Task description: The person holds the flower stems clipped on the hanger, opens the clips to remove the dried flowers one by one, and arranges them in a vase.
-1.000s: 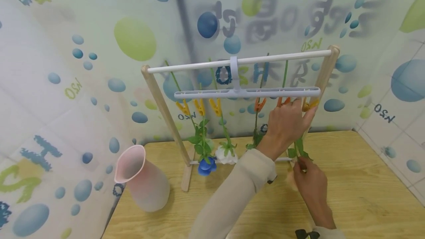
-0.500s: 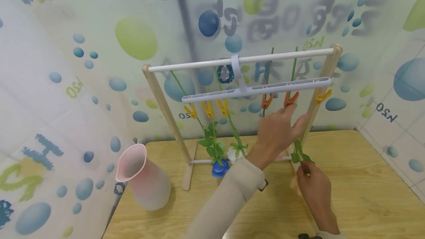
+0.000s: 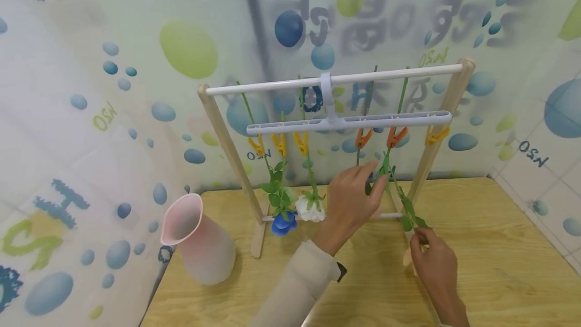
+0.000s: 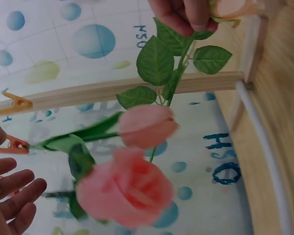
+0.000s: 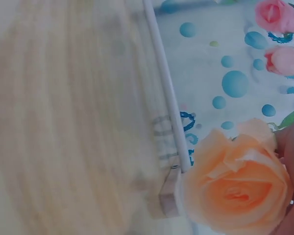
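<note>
My right hand (image 3: 434, 261) pinches the leafy stem of a peach rose (image 5: 235, 188) just above its bloom, head downward. The stem slants up and left, its far end apart from the clips. My left hand (image 3: 349, 203) is raised in front of the hanger with loosely spread fingers (image 4: 24, 196), holding nothing. Beside it hang a pink rose (image 4: 125, 188) and a pink tulip-like flower (image 4: 147, 126), from orange clips (image 3: 397, 137). The right-end yellow clip (image 3: 437, 136) holds no flower. The lilac hanger (image 3: 349, 122) hooks over the white rod (image 3: 399, 74).
A blue rose (image 3: 283, 223) and a white rose (image 3: 310, 208) hang upside down at left from yellow clips (image 3: 301, 143). A pink-white pitcher (image 3: 206, 246) stands left on the wooden table (image 3: 363, 286). Wooden posts (image 3: 231, 150) frame the rack; a patterned curtain hangs behind.
My left hand has left the right-end clips and moved down and left. The hanger swung, its right end rising. My right hand, still pinching the rose stem, has shifted slightly right and down.
</note>
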Demonstrator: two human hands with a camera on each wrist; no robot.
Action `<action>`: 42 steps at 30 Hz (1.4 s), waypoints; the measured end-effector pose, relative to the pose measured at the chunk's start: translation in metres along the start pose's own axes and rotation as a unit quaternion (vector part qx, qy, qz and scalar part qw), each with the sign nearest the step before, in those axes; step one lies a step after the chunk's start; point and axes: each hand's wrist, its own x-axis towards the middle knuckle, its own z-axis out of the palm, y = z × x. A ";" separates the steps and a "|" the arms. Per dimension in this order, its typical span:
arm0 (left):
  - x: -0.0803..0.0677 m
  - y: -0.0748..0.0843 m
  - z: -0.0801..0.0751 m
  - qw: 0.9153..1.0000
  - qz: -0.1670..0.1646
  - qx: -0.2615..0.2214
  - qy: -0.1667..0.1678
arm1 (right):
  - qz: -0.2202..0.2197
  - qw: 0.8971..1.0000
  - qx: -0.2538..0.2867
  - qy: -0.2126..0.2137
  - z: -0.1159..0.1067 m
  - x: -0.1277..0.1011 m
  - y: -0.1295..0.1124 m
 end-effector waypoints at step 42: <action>-0.142 -0.014 -0.004 0.988 -0.001 -0.009 -0.156 | -0.036 0.985 -0.031 -0.167 -0.004 -0.014 -0.010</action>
